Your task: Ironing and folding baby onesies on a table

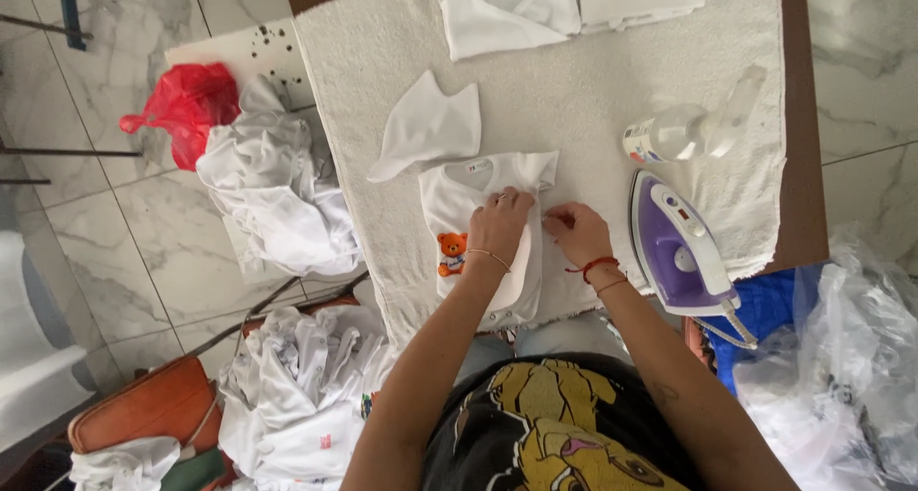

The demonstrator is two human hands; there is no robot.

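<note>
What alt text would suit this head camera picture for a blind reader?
Both hands, left hand and right hand, press a small white baby garment with a bear print flat on a towel. A purple iron and spray bottle sit to the right.

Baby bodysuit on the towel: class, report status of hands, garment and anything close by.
Left hand flat on the baby bodysuit. Right hand pinching its right edge. Bodysuit lies flat on the towel. Iron upright beside right hand, not touching.

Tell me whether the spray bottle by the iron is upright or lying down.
Lying down. The clear spray bottle rests on its side on the white towel, nozzle pointing up-right, just above the purple iron.
</note>
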